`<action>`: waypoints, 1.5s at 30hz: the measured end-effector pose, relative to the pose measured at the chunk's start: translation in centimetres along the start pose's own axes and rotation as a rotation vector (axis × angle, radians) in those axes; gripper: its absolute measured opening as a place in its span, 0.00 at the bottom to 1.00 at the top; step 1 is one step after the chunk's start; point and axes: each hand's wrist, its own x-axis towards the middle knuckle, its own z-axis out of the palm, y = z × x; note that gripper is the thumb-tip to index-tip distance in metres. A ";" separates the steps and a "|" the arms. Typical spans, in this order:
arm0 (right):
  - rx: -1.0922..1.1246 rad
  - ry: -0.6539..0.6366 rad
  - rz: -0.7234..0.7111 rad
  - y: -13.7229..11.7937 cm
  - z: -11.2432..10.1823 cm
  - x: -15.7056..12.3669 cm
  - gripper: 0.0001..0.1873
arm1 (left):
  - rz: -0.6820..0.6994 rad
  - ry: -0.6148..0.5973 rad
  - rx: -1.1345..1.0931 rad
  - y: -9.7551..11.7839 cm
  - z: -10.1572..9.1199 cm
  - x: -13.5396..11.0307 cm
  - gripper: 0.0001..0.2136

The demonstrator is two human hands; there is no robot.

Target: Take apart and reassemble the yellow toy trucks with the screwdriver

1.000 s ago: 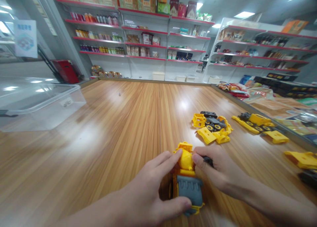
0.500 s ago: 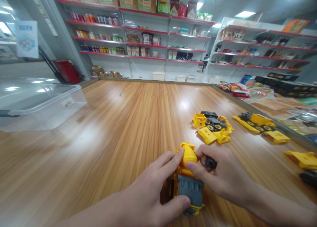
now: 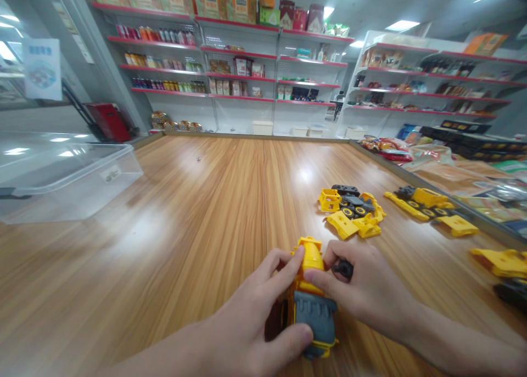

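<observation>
A toy cement mixer truck [image 3: 315, 316] with a dark grey cab and a yellow drum [image 3: 312, 256] lies in front of me at the table's near side. My left hand [image 3: 255, 305] grips it from the left, index finger on the drum and thumb on the cab. From the right, my right hand [image 3: 366, 289] presses its thumb against the drum. A small black part [image 3: 343, 268], its kind unclear, shows tucked under the curled fingers of that hand. My fingers hide much of the truck's sides.
Yellow, black and grey toy vehicle parts lie in a cluster [image 3: 353, 211] beyond my right hand. More yellow pieces [image 3: 456, 225] lie farther right. A clear plastic bin [image 3: 78, 187] stands at the left. Packaged goods [image 3: 453, 174] border the wooden table [image 3: 197, 223] on the right.
The view has shifted slightly. Both hands keep nearly the same hold on the truck, and the drum appears moved a little to the left along with them.
</observation>
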 end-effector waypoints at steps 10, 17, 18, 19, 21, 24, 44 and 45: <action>0.327 -0.269 0.082 2.2 -0.2 1.7 0.27 | -0.054 0.032 0.053 -1.1 0.4 -0.6 0.32; 0.363 0.085 0.104 2.6 -0.4 1.9 0.21 | -0.068 0.212 0.152 -2.1 -0.6 -0.5 0.20; 0.376 0.139 0.131 2.5 -0.4 2.0 0.17 | -0.086 0.268 0.174 -2.2 -0.7 -0.5 0.19; 0.383 0.178 0.160 2.5 -0.4 2.0 0.14 | -0.104 0.310 0.198 -2.4 -0.8 -0.5 0.18; 0.387 0.186 0.199 2.6 -0.2 2.1 0.14 | -0.115 0.333 0.253 -2.5 -0.9 -0.4 0.20; 0.387 0.107 0.169 2.8 0.2 2.1 0.14 | -0.065 0.262 0.312 -2.3 -0.8 -0.2 0.29; 0.227 0.015 0.068 3.0 0.5 2.1 0.13 | -0.221 0.629 0.587 -6.6 -6.3 0.8 0.17; 0.226 0.025 0.068 3.0 0.4 2.1 0.13 | -0.248 0.658 0.608 -6.8 -6.6 0.9 0.17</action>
